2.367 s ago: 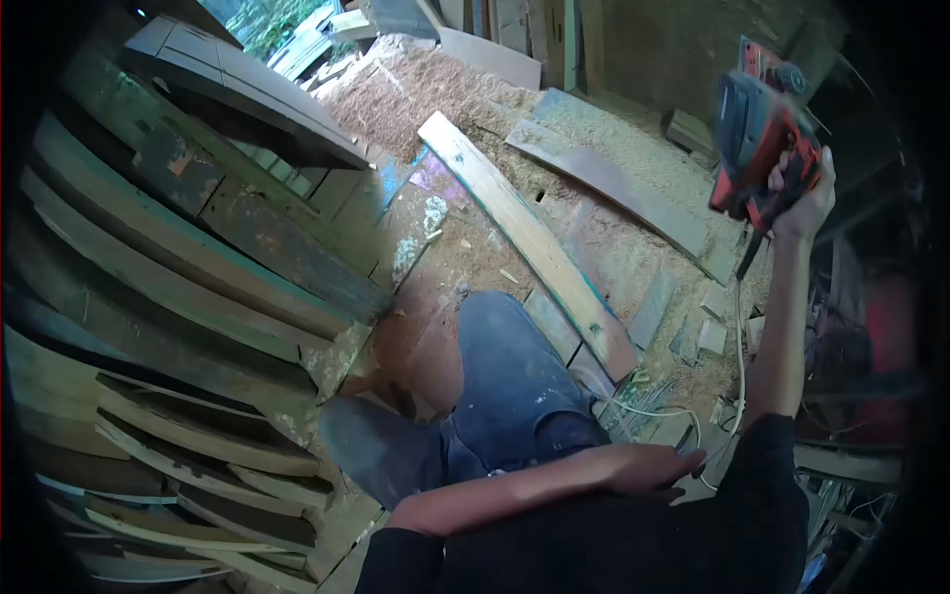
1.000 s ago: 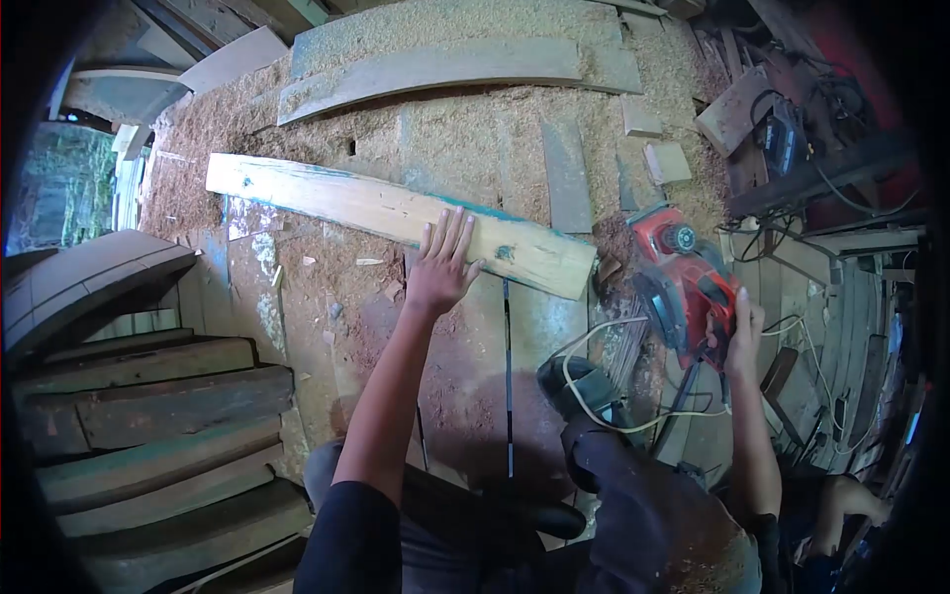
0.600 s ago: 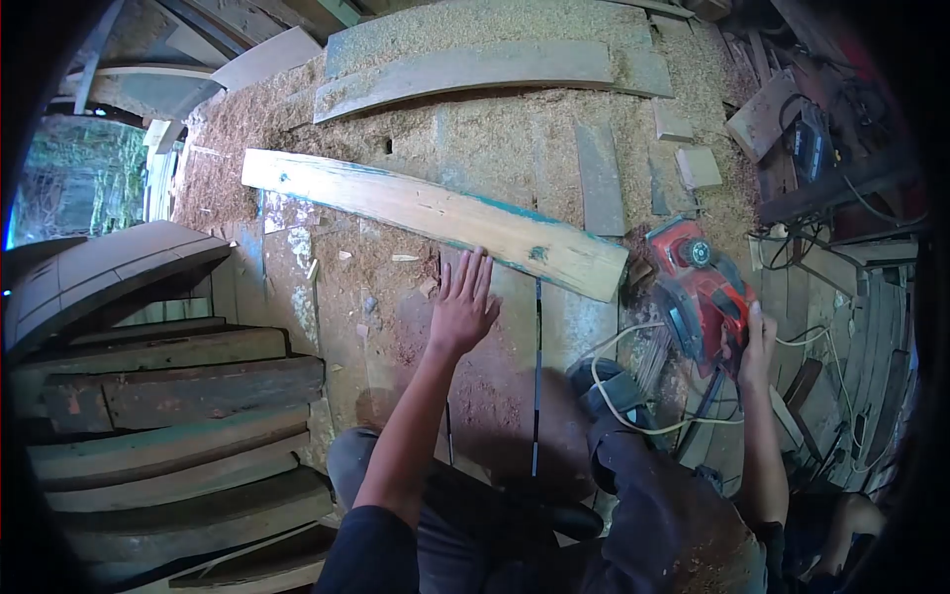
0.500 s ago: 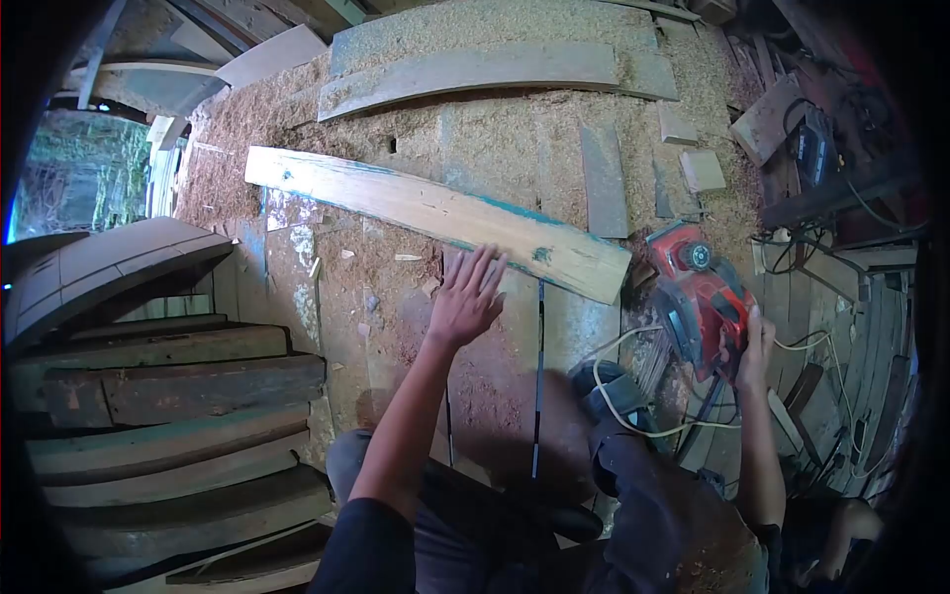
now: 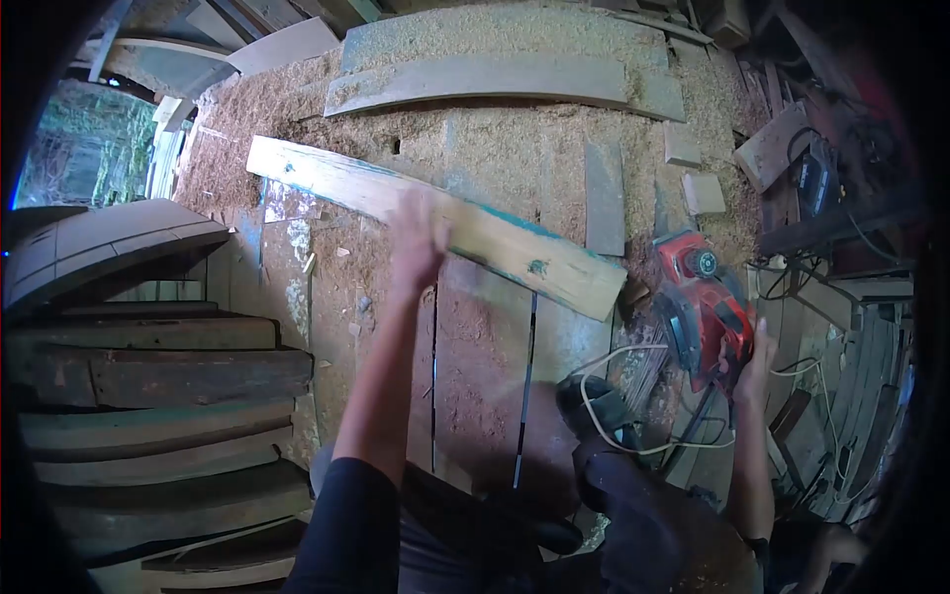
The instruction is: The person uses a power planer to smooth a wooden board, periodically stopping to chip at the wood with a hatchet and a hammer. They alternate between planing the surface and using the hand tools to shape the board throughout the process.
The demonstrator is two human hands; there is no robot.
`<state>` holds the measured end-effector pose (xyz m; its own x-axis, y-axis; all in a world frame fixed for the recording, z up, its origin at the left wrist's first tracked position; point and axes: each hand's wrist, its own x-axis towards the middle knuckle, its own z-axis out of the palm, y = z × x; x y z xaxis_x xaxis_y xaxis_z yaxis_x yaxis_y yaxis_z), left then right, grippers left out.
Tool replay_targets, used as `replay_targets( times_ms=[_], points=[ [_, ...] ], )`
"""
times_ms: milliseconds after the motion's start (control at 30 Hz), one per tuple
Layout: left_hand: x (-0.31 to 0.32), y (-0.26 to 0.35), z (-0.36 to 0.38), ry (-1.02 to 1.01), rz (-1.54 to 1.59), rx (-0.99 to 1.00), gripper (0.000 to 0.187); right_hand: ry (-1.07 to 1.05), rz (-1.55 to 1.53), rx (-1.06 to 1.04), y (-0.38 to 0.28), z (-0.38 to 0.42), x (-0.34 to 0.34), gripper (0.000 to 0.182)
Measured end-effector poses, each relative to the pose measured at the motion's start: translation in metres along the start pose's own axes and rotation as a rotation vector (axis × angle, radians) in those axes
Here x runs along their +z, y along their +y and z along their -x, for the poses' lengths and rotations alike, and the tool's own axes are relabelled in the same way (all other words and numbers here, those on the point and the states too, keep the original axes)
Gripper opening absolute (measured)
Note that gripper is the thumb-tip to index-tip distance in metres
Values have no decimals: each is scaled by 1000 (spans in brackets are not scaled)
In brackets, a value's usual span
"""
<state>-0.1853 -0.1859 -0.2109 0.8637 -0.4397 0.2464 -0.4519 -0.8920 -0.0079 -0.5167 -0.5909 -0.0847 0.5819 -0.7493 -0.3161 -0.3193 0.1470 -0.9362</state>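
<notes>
A long pale board [image 5: 495, 240] with blue-green edges lies slantwise on the sawdust-covered planks. My left hand [image 5: 419, 238] is at the board's near edge, left of its middle, its fingers over the wood and smeared by motion. At the right, a red power planer [image 5: 708, 307] rests on the floor, tilted, with a pale cord beside it. My right hand [image 5: 757, 366] is on the planer's rear handle, its fingers partly hidden behind the tool.
Curved planks [image 5: 485, 81] lie in sawdust at the far side. Stacked thick timbers [image 5: 188, 376] fill the left. Small wood blocks [image 5: 704, 193] sit beyond the planer. A shoe [image 5: 594, 408] is below the board's right end. Cables and scrap wood crowd the right.
My left hand has moved left and away from me along the board. The view has shifted slightly; my right hand stays at the planer.
</notes>
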Motion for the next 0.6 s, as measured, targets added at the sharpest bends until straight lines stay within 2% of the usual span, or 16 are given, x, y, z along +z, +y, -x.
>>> replay_targets(
  times_ms=[67, 200, 267, 333, 400, 467, 500, 567, 600],
  points=[
    [-37, 52, -1, -241, 326, 369, 61, -86, -3, -4, -1, -6, -2, 53],
    [-24, 22, 50, -362, 109, 413, 61, -117, -49, -10, 4, -12, -4, 53],
    [-13, -1, 75, -198, 94, -187, 63, -134, -42, -33, 10, -15, -7, 52],
    [-12, -12, 81, -127, 83, -201, 64, -89, 16, -21, 16, -16, -6, 57],
    [-14, -6, 78, -52, 78, -221, 64, -130, 24, -11, 20, -18, -10, 55],
    [-31, 26, 62, -241, 305, 98, 64, -210, 37, 11, 24, -21, -13, 53],
    [-33, 40, 62, -241, 308, 91, 64, -179, 18, -4, 24, -22, -11, 50],
    [-37, 60, 71, -324, 205, 457, 65, -180, 42, 22, 25, -22, -14, 50],
    [-38, 60, 76, -328, 205, 454, 65, -186, 58, 41, 26, -24, -13, 49]
  ],
)
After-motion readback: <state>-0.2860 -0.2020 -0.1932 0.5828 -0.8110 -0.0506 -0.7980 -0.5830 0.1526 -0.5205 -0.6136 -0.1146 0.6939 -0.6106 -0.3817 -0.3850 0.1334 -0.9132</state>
